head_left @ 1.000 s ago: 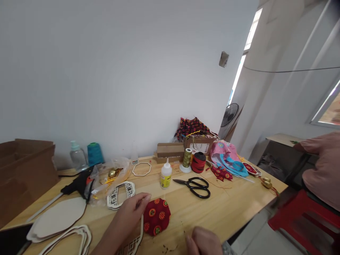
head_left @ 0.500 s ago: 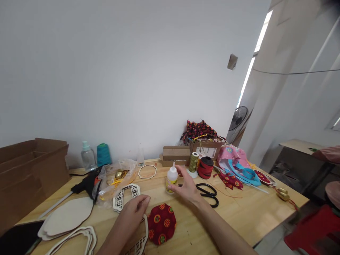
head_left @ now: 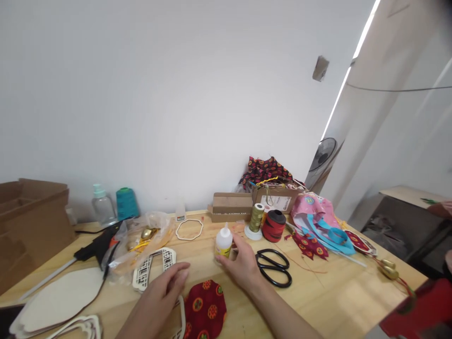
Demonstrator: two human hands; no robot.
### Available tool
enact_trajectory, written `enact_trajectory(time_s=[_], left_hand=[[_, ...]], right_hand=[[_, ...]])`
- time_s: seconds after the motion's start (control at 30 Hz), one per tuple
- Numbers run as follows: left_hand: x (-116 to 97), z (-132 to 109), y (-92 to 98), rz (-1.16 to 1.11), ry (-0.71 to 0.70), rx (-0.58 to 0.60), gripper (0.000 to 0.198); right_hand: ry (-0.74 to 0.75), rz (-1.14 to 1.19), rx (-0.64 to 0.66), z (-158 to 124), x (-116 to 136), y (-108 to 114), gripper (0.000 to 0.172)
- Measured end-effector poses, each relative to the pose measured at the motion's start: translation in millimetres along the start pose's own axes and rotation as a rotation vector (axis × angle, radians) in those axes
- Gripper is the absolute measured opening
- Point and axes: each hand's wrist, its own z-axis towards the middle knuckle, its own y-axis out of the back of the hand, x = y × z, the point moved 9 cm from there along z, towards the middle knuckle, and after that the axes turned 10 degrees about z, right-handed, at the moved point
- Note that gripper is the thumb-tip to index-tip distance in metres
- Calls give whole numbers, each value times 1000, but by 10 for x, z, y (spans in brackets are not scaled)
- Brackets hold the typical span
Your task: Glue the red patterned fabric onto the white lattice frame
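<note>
My right hand (head_left: 240,261) is closed around the lower part of a small white squeeze bottle (head_left: 223,241) with a pointed nozzle and a yellow label, probably glue. The bottle stands upright. To the left, my left hand (head_left: 164,287) hovers half curled, thumb a little apart from the fingers, with nothing visible in it. Beneath and beside it lie a cut-out lattice frame (head_left: 140,274) and a second pale frame (head_left: 182,315), partly hidden by the hand. A dark red patterned fabric piece (head_left: 206,308) lies between my arms. Black-handled scissors (head_left: 273,268) rest right of my right hand.
At left are a cardboard box (head_left: 31,226), a black glue gun (head_left: 93,247), a plastic bag (head_left: 158,230) and pale boards (head_left: 60,296). Behind stand thread spools (head_left: 274,226) and a small open carton (head_left: 231,207). Pink cloth (head_left: 310,207) and blue ribbon (head_left: 335,235) lie right.
My right hand has closed its fingers further around the bottle. The view has shifted, so the table things appear lower and mostly further left.
</note>
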Motion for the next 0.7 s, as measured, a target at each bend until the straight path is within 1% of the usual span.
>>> enact_trajectory(time_s=[0.07, 0.23, 0.33, 0.47, 0.53, 0.6, 0.63, 0.67, 0.7], left_hand=[[-2, -5, -8, -7, 2, 17, 44], [-70, -23, -47, -26, -21, 51, 44], [-135, -50, -86, -8, -26, 87, 48], [-315, -145, -29, 146, -84, 59, 49], [-415, -210, -20, 229, -117, 77, 53], [-470, -260, -60, 291, -143, 127, 61], [-479, -271, -80, 320, -164, 131, 65], [-468, -272, -136, 351, -192, 157, 70], [-400, -252, -200, 385, -183, 179, 70]], right_hand=[[4, 28, -22, -14, 38, 36, 49], [44, 137, -58, -79, 175, 157, 37], [59, 203, -103, -106, 246, 267, 36], [63, 268, -168, -94, 280, 403, 41], [55, 294, -196, -81, 263, 454, 46], [39, 306, -221, -72, 228, 487, 49], [29, 306, -234, -69, 208, 498, 49], [17, 301, -248, -66, 187, 505, 48], [5, 293, -264, -62, 168, 509, 48]])
